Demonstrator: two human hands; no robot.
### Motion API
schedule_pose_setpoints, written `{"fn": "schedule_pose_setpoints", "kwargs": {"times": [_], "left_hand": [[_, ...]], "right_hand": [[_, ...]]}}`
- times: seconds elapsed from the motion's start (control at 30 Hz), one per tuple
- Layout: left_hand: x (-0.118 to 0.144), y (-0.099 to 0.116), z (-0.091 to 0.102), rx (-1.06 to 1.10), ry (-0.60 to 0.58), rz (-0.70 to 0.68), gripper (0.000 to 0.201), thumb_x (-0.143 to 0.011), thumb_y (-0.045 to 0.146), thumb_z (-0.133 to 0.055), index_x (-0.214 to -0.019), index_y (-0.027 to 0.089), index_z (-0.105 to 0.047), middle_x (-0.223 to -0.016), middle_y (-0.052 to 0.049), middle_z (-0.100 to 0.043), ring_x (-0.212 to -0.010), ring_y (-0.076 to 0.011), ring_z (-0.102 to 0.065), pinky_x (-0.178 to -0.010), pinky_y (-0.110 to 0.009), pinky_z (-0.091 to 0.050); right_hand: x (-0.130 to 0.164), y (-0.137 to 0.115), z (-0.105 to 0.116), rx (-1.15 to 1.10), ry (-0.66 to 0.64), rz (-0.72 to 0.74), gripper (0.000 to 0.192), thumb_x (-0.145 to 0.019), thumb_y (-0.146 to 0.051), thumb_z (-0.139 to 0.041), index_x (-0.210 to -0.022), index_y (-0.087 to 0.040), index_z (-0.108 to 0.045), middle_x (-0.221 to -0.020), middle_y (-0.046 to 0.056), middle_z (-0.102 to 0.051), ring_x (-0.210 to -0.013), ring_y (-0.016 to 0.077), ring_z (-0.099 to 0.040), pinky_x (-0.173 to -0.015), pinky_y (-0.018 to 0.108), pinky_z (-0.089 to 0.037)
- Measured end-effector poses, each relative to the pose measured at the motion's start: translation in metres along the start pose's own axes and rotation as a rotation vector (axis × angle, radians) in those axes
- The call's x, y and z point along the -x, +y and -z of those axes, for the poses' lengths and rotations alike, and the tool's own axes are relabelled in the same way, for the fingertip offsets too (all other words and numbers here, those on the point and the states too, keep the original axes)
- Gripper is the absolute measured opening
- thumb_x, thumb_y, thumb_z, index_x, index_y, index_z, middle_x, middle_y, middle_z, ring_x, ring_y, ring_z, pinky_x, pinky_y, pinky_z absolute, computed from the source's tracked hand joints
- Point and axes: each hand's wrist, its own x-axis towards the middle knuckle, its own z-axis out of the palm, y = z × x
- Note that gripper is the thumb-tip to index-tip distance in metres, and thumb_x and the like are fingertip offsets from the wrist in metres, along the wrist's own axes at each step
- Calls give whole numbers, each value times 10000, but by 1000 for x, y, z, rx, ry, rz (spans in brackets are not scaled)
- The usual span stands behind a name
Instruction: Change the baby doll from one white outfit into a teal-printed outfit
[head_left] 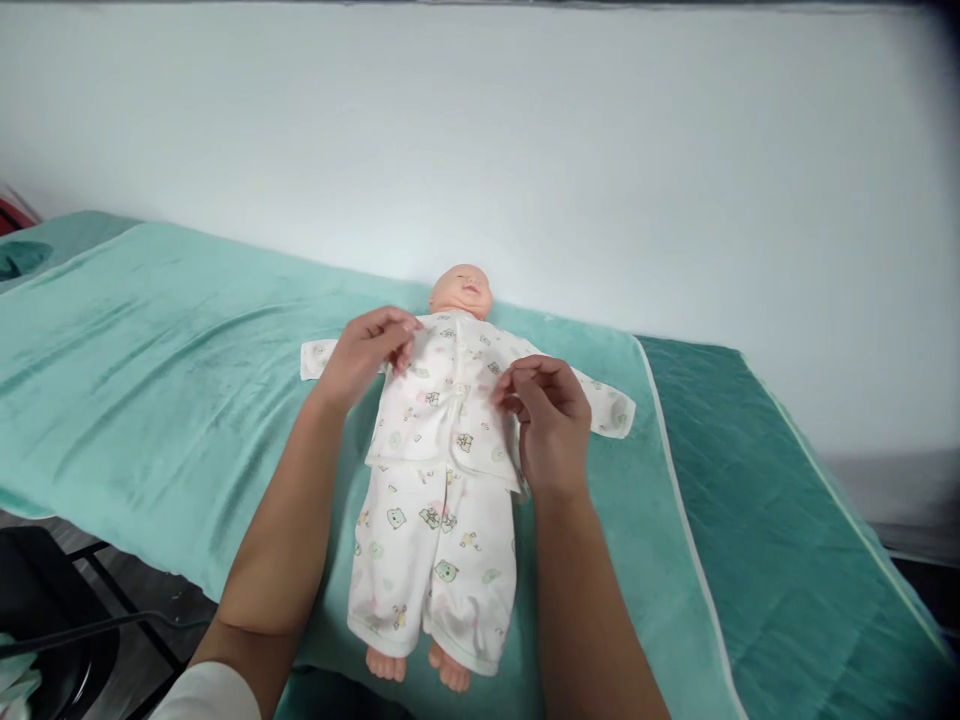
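The left hand [365, 352] covers the baby doll's [439, 470] shoulder; the right hand [549, 420] hides the shirt's [446, 405] side hem. A black chair [52, 620] is cut off at the lower left corner.

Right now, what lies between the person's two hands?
In the head view, the doll's chest in its printed white top fills the gap between the left hand and right hand; both pinch that fabric.

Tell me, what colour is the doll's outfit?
The outfit is white with small green and yellow animal prints, seen in the head view.
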Motion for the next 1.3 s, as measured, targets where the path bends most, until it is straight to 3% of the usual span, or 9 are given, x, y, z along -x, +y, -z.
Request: {"fn": "schedule_pose_setpoints", "kwargs": {"times": [0.07,0.17,0.27,0.43,0.57,0.73,0.83,1.03,1.3], "left_hand": [[-7,-16,2,-111,247,-65,164,-901,334,-553,-941,191,-623,-723,2,-596,-643,-109,-571,-591,-222,-475],[-11,-43,7,-463,470,-179,205,-900,237,-474,-1032,194,-624,-947,-58,-676,-935,-175,-632,-813,-292,-524],[-2,-65,16,-852,451,-272,352,-835,100,-428,-1115,178,-627,-1187,-105,-654,-1193,-234,-551,-1053,-382,-446],[34,-79,46,-1175,370,-146,561,-793,74,-440,-1337,159,-552,-1425,-119,-552,-1398,-272,-410,-1181,-438,-321],[55,-82,69,-1273,399,21,612,-834,138,-457,-1445,161,-476,-1534,-126,-459,-1468,-302,-328,-1207,-483,-274],[58,-87,82,-1265,499,189,630,-881,209,-460,-1506,141,-424,-1485,-174,-510,-1408,-329,-423,-1178,-494,-324],[55,-87,84,-1290,446,180,597,-912,159,-391,-1504,214,-448,-1476,-127,-541,-1406,-313,-441,-1156,-503,-342],[45,-91,109,-1306,320,86,574,-931,102,-343,-1473,218,-493,-1442,-94,-586,-1379,-250,-492,-1139,-427,-374],[35,-95,126,-1290,457,62,574,-924,90,-337,-1439,235,-547,-1526,-69,-501,-1381,-242,-498,-1146,-417,-378]], "right_hand": [[-3,6,3,90,68,119,127,-914,-350,-617,-1000,-259,-637,-1035,39,-679,-983,181,-654,-868,340,-530],[-7,20,6,338,18,200,283,-948,-409,-553,-1185,-276,-633,-1365,67,-593,-1312,228,-516,-1119,440,-403],[-10,36,11,553,-46,237,364,-980,-455,-477,-1278,-285,-598,-1468,64,-520,-1430,231,-386,-1201,485,-290],[-16,62,53,886,2,329,475,-982,-464,-396,-1354,-207,-542,-1486,142,-487,-1455,283,-330,-1197,558,-244],[-20,77,111,1145,58,303,557,-941,-476,-379,-1326,-110,-548,-1424,216,-521,-1401,327,-383,-1163,572,-256],[-22,79,161,1230,381,149,558,-839,-452,-481,-1231,-68,-584,-1249,253,-612,-1211,357,-514,-1064,556,-364],[-26,78,169,1225,453,24,478,-766,-417,-573,-1119,-98,-622,-1104,216,-650,-1074,347,-557,-983,520,-429],[-38,75,182,1121,383,-57,316,-772,-335,-587,-1032,-165,-645,-828,69,-601,-747,227,-524,-791,407,-452],[-49,75,204,824,493,43,319,-799,-321,-613,-1071,-158,-650,-832,37,-570,-677,140,-500,-667,304,-435]]}}
